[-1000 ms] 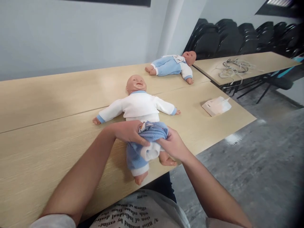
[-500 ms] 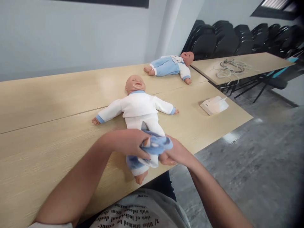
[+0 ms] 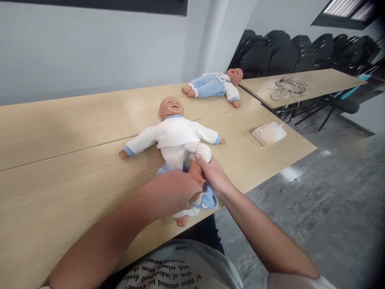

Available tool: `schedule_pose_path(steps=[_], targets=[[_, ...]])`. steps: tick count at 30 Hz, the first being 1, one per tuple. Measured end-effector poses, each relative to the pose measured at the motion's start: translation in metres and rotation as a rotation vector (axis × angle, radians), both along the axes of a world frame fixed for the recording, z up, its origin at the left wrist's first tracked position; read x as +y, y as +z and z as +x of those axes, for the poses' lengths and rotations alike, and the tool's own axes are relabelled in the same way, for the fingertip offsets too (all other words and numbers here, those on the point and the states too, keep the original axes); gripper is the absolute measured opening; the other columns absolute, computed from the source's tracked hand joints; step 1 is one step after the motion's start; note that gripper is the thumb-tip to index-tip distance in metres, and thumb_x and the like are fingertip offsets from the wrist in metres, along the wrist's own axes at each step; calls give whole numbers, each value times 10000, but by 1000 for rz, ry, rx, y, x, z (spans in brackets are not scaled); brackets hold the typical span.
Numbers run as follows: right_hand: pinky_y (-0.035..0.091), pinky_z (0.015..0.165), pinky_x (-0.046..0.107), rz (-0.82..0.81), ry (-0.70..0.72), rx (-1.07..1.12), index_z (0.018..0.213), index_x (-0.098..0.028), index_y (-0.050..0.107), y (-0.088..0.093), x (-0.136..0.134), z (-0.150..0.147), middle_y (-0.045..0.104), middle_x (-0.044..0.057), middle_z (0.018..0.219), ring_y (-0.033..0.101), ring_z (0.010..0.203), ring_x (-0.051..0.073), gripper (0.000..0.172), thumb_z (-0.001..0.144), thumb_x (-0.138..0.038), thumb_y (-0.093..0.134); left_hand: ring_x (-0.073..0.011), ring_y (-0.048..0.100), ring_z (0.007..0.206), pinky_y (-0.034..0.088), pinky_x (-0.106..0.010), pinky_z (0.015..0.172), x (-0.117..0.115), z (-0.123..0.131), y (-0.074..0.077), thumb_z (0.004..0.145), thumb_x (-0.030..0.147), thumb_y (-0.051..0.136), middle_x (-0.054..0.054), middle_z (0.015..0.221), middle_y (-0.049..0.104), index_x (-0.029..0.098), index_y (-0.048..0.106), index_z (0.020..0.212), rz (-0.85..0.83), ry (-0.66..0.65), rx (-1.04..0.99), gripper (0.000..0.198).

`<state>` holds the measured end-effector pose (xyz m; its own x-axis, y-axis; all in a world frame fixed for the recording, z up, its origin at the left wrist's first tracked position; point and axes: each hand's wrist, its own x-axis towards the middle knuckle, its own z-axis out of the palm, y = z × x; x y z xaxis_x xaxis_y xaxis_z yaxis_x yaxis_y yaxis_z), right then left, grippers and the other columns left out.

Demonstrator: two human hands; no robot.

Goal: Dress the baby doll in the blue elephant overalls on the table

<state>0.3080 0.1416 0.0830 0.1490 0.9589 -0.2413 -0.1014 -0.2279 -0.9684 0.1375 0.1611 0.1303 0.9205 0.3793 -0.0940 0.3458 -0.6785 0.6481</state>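
Head view: at the centre of the frame, we had the near doll face up on the desk. Our right hand was closed around its bent leg; our left hand was at the blue garment, though we could not tell its grip, the fingers being hidden. The far doll lay at upper centre, the white box right of centre.
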Motion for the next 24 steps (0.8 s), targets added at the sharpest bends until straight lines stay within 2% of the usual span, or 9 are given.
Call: schedule_pose_path(steps=[2,4,7,9,11,14,16,19,24], targets=[[571,810,310,89,55,-34,1113,-200,724,0,-4,-5,768,25,972,686,878,183,413,833,-490,817,-208,588,620,391,-348,575,4,-8,9,831,200,666,-7,685,627,226,580,804,111,123,30,94],[561,944,346,103,127,32,1227,-228,704,2,-9,-5,770,33,1130,690,1047,210,464,827,-425,833,-249,640,779,436,-367,641,10,-12,13,845,214,669,-34,849,675,233,573,978,234,208,-24,165],[579,915,357,-27,178,177,1208,-227,707,4,-15,0,784,37,1089,712,1005,218,421,842,-402,816,-275,615,995,491,-400,826,20,-10,9,861,201,689,-65,1038,658,220,509,1057,408,262,-188,268],[591,880,352,-139,193,262,1135,-209,725,4,-18,7,790,47,1064,724,952,215,348,859,-411,790,-278,566,1049,480,-415,890,25,-7,7,889,174,664,-80,1082,627,212,497,1012,543,296,-269,210],[602,836,342,-229,207,321,1041,-194,738,2,-20,14,792,55,1008,728,903,211,286,876,-426,763,-259,543,1009,460,-406,881,27,-5,9,936,139,600,-64,1029,620,215,513,924,610,232,-302,116],[593,708,295,-295,212,379,899,-192,728,3,-20,22,761,35,832,702,771,184,237,892,-428,741,-200,558,913,453,-365,874,24,-7,20,983,94,503,-9,895,626,219,556,809,441,-2,-300,221],[567,637,260,-291,210,403,885,-198,727,5,-20,24,735,12,775,674,702,158,218,888,-414,759,-183,588,927,460,-354,920,20,-10,27,971,127,538,13,906,659,235,616,818,283,-56,-293,203],[549,613,237,-278,231,422,928,-204,736,9,-20,23,734,-4,780,652,661,134,215,901,-414,770,-208,612,981,469,-380,942,16,-14,30,901,254,681,18,968,690,257,669,853,177,22,-228,50],[593,729,248,-263,242,489,1014,-213,744,6,-20,20,777,25,927,704,778,151,268,953,-469,698,-213,608,921,473,-366,825,19,-20,24,860,210,689,2,940,673,234,642,863,208,134,-104,53]])
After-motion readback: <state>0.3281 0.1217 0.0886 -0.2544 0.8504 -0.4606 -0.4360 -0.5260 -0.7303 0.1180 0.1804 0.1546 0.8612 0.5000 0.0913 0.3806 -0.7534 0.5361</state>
